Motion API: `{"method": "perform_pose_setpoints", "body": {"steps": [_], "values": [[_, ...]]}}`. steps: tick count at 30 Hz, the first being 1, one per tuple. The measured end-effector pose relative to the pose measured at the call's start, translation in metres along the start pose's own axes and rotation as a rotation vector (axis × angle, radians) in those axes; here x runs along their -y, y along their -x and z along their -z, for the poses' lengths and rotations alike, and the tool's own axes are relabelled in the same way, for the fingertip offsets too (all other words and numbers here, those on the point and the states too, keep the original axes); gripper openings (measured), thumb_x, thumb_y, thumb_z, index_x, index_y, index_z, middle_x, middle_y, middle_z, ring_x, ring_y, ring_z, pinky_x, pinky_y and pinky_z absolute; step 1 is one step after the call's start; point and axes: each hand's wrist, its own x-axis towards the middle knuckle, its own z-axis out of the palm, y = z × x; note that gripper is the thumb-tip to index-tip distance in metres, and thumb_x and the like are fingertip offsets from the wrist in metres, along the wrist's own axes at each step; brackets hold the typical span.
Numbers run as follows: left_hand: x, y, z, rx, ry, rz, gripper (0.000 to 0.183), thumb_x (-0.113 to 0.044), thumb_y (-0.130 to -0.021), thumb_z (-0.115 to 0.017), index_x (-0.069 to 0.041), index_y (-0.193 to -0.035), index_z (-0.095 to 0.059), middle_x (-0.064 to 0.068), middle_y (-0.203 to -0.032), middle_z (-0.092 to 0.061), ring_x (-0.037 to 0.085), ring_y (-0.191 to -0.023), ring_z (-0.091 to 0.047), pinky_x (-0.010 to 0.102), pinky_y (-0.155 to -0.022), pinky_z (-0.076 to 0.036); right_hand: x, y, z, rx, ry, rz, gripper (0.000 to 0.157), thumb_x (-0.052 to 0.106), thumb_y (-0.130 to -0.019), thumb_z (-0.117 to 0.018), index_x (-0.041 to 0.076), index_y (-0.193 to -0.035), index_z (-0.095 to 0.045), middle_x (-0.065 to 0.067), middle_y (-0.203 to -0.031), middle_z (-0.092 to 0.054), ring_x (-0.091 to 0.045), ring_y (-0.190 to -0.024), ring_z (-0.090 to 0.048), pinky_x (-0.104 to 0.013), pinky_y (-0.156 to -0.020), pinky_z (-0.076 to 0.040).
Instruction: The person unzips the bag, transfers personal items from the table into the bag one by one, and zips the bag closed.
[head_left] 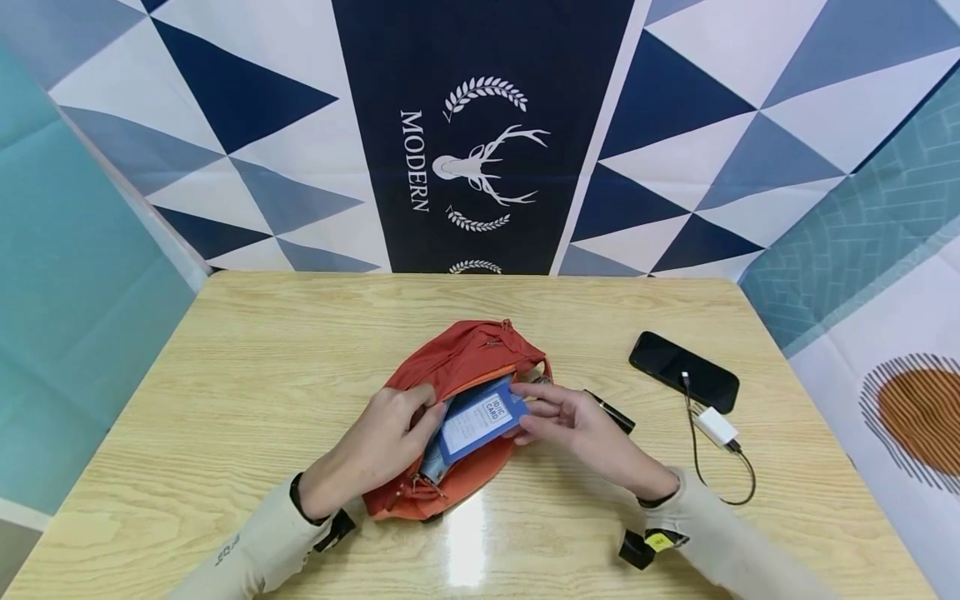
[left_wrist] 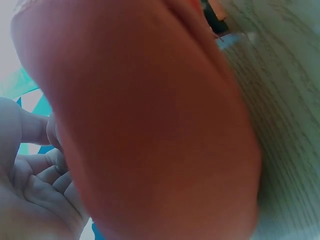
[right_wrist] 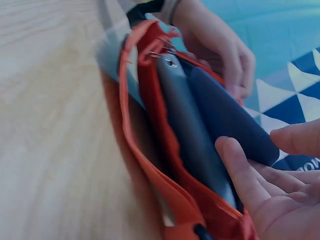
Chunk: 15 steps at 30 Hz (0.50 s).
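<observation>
A red-orange zippered bag (head_left: pixel 468 354) lies on the table with its mouth open. My left hand (head_left: pixel 386 433) pinches the edge of the bag's opening between thumb and fingers; in the left wrist view the bag's side (left_wrist: pixel 150 125) hides much of the scene. A blue card holder (head_left: pixel 480 423), its white insert printed "ID/IC CARD", is partly inside the mouth. Its right end is between the thumb and fingers of my right hand (head_left: pixel 577 425). Beneath the holder, a grey-blue item (right_wrist: pixel 182 105) with a metal snap sits in the bag; its kind is unclear.
Right of the bag, a slim black tube (head_left: pixel 613 414) lies partly behind my right hand. Farther right are a black phone (head_left: pixel 678 367) and a white charger (head_left: pixel 716 426) with a dark cable (head_left: pixel 693 454). A patterned backdrop (head_left: pixel 480 208) stands behind the wooden table (head_left: pixel 247 358).
</observation>
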Motion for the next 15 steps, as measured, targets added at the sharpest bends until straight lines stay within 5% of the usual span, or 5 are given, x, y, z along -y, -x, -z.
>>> {"method": "perform_pose_setpoints", "body": {"steps": [8, 15], "values": [[-0.001, 0.0, 0.0, 0.02, -0.011, -0.011, 0.028, -0.015, -0.099, -0.06, -0.018, -0.073, -0.048, -0.012, -0.055, -0.032, -0.001, -0.045, -0.036, 0.019, -0.043, -0.03, -0.01, -0.004, -0.021, 0.002, 0.046, 0.017, 0.047, 0.009, -0.101, -0.058, -0.003, -0.145, -0.045, -0.021, -0.115, -0.067, -0.028, -0.101, -0.069, -0.045, -0.084, -0.055], [-0.002, 0.001, 0.0, 0.015, -0.049, -0.018, 0.029, -0.016, -0.098, -0.061, -0.019, -0.072, -0.047, -0.012, -0.055, -0.032, -0.001, -0.046, -0.037, 0.02, -0.044, -0.029, -0.012, -0.009, -0.031, -0.022, 0.163, 0.033, 0.043, 0.013, -0.101, -0.059, 0.002, -0.142, -0.051, -0.016, -0.109, -0.069, -0.027, -0.097, -0.07, -0.04, -0.081, -0.056]]}}
